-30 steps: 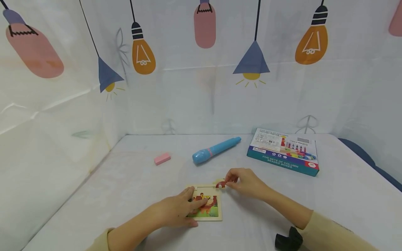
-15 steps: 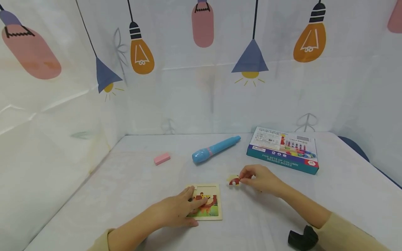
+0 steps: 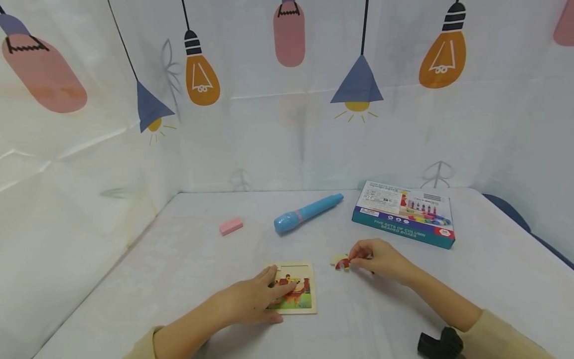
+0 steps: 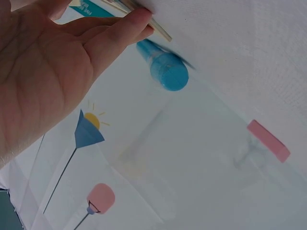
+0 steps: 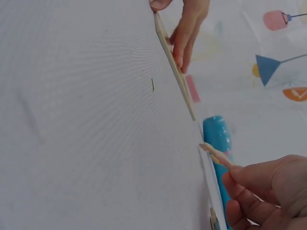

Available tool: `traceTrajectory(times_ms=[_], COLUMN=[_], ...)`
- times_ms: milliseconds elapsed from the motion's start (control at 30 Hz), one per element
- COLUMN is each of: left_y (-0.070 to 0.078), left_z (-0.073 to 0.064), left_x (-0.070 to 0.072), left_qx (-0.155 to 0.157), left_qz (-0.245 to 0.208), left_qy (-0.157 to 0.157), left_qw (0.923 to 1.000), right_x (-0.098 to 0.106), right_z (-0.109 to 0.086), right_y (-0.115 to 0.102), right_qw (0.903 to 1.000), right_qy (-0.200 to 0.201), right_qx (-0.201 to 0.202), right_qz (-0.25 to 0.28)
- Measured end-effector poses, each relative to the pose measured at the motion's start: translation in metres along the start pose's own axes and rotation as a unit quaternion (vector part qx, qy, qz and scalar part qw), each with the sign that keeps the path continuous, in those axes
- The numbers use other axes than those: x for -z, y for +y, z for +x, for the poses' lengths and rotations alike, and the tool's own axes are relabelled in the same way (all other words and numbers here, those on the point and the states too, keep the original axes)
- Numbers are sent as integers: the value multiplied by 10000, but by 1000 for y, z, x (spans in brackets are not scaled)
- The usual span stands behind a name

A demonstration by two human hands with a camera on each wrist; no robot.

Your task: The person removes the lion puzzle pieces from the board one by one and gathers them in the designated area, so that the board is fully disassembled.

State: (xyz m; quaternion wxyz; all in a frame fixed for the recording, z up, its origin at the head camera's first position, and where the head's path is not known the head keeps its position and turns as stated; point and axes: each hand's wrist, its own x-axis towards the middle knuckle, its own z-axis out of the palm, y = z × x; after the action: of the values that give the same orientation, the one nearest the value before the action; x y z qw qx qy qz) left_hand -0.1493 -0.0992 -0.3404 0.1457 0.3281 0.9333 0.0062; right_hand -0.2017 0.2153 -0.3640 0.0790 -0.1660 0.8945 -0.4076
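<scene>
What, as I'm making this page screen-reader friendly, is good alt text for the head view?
A person's right hand pinches a red-and-yellow puzzle piece beside a square wooden-framed picture puzzle under the left hand. Farther back on the white table lie a pink rectangular block, a blue torch-like cylinder and a printed, teal-sided cardboard box.

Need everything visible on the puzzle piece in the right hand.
The puzzle piece is small, thin and flat, red and pale yellow, with a notch along its lower edge in the head view. Its pale edge looks like wood. The right hand's grip pinches its right end. It sits right of the puzzle board, apart from it. Whether it touches the table is unclear.
</scene>
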Motion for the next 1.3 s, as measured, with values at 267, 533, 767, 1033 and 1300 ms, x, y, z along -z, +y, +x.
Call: traceTrajectory(times_ms=[267, 533, 767, 1033, 1300], left_y=[-1, 0, 0, 1, 2], left_z=[-1, -1, -1, -1, -1], left_x=[0, 0, 0, 3, 3], left_qx=[20, 6, -15, 23, 73], left_qz=[-33, -70, 18, -59, -82], left_qy=[-14, -22, 16, -87, -126], left_qw=[10000, 10000, 10000, 9999, 9999], right_x=[0, 0, -1, -1, -1], right_z=[-1, -2, -3, -4, -2], right_y=[3, 4, 3, 2, 5], right_qw=[9999, 9993, 9985, 9983, 9975], right_qy=[35, 189, 253, 269, 285], right_qx=[-81, -94, -1, 45, -70], right_qz=[-120, -318, -481, -520, -641])
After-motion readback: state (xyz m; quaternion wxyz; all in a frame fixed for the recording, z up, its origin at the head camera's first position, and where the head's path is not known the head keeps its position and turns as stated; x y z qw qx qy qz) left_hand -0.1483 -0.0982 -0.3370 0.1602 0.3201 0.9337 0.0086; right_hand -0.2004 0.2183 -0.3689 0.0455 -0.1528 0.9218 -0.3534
